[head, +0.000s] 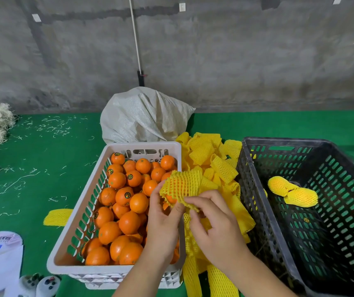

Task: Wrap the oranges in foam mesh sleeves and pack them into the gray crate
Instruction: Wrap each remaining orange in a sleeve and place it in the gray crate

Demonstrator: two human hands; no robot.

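Both hands up over the white crate (116,267) of loose oranges (129,221): left hand (163,224) and right hand (218,224), fingers curled, pinching a yellow foam mesh sleeve (184,185) half over an orange (170,198). Two wrapped oranges (291,190) already down in the gray crate (257,189) on the right. Spare sleeves (212,159) piled between crates.

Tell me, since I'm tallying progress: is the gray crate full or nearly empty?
Nearly empty. The gray crate holds only two wrapped oranges; most of its floor shows bare.
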